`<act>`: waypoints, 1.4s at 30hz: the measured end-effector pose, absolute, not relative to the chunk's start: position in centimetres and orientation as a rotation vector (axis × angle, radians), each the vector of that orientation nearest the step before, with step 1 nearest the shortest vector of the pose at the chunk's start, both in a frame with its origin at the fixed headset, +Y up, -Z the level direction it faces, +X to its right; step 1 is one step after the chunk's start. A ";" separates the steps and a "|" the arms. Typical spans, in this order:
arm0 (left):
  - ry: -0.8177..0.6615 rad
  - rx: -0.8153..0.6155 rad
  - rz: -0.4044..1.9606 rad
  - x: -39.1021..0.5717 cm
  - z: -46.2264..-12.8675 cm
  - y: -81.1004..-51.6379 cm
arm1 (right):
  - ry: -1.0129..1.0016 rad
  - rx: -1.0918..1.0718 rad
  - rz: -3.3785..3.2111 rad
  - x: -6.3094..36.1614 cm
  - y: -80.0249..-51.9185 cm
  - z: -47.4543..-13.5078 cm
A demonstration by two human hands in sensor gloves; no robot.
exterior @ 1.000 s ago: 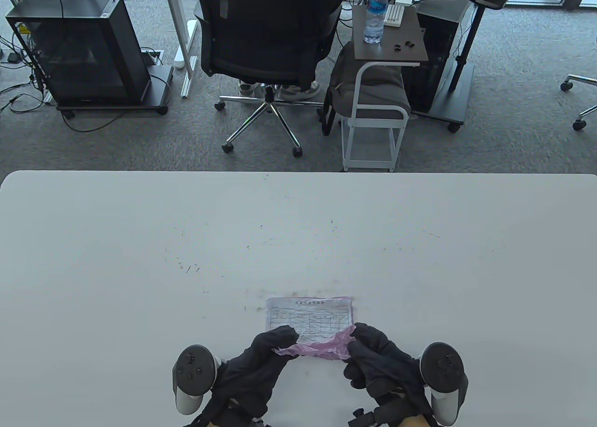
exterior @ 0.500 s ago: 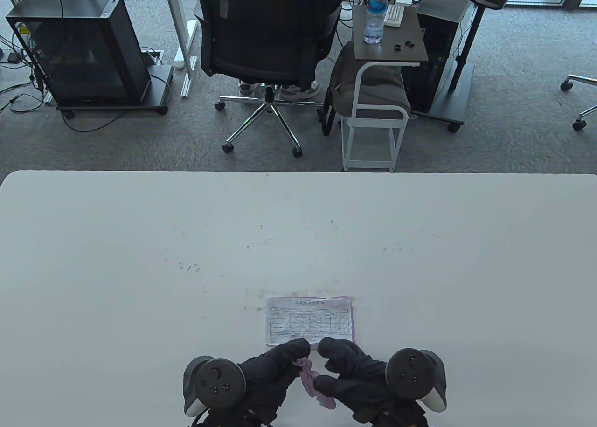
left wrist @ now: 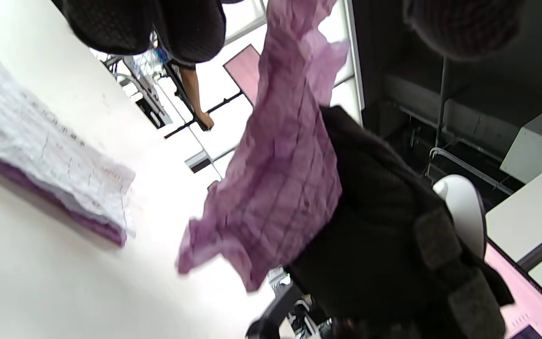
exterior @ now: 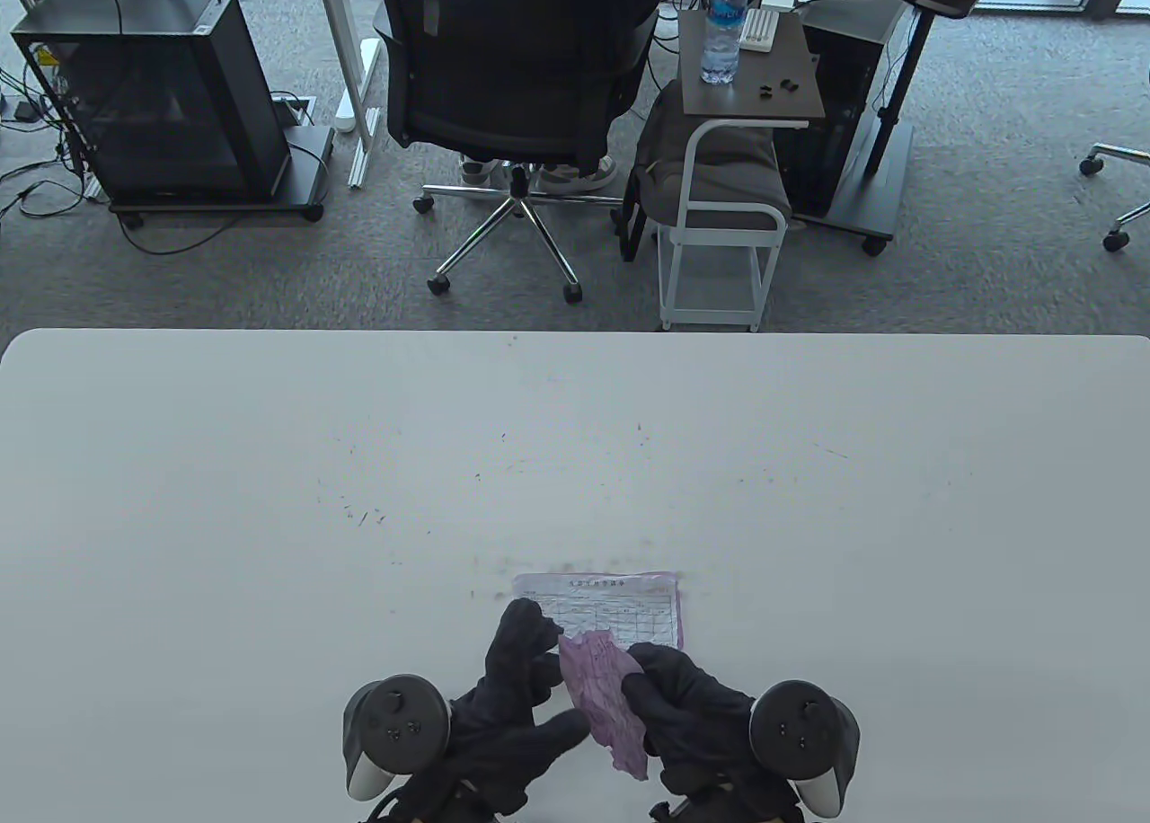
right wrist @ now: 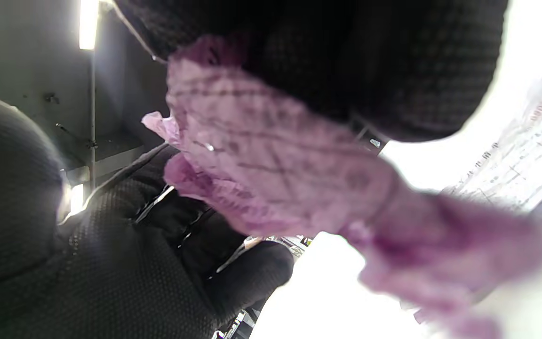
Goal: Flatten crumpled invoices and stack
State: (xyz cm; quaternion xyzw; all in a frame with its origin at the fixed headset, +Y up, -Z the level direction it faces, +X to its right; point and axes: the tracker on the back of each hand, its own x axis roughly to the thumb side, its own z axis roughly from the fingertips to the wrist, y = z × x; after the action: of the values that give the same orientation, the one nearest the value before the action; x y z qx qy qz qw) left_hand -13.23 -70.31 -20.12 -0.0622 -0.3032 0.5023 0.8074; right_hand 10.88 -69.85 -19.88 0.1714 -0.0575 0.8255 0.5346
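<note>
A crumpled pink invoice (exterior: 604, 702) is held above the table's near edge, running from upper left to lower right. My right hand (exterior: 642, 684) pinches its right edge. My left hand (exterior: 548, 670) has its fingers (exterior: 524, 630) stretched forward along the sheet's left edge, with the thumb spread apart below. Just beyond lies the flattened stack (exterior: 620, 606), a white printed form on top of pink sheets. The left wrist view shows the pink invoice (left wrist: 280, 188) hanging wrinkled against the right glove (left wrist: 374, 245), with the stack (left wrist: 40, 155) at left. In the right wrist view the pink invoice (right wrist: 275, 174) fills the middle.
The white table (exterior: 269, 464) stretches wide to the left, right and far side of the stack. Beyond its far edge stand an office chair (exterior: 512, 59) with a person seated, a small side table (exterior: 791, 104) with a water bottle (exterior: 723, 28), and a computer case (exterior: 153, 95).
The pink sheet, first stretched sideways between both hands, was bunched up and pulled nearer, and is now held lengthwise by my right hand. My left fingers have straightened forward over the stack's near-left corner.
</note>
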 end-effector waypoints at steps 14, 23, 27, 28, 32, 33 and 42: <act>-0.433 -0.049 1.191 -15.2 -21.3 -71.2 | -0.108 0.385 1.939 11.9 -70.3 -20.4; -0.689 0.039 0.574 -13.6 -19.8 -67.9 | -0.116 0.582 2.221 10.9 -69.8 -20.1; -0.682 0.031 0.487 -12.5 -19.7 -67.7 | -0.091 0.753 2.262 9.4 -69.5 -19.6; -0.682 0.004 0.519 -12.6 -19.9 -68.1 | -0.097 0.789 2.267 9.3 -69.4 -19.5; -0.685 0.043 0.755 -13.4 -20.4 -68.8 | -0.057 0.787 2.197 9.2 -69.5 -19.6; -0.673 0.046 0.799 -13.6 -20.4 -68.9 | -0.058 0.764 2.166 9.4 -69.6 -19.7; -0.675 0.265 0.649 -14.8 -19.8 -67.3 | 0.031 0.722 2.174 10.8 -70.1 -20.4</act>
State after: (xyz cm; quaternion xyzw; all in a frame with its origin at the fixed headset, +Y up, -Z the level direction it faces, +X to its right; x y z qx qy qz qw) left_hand -14.80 -67.28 -19.81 0.1273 -0.3245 0.3120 0.8838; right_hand 10.77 -70.09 -20.35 0.2871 0.0123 0.8644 0.4126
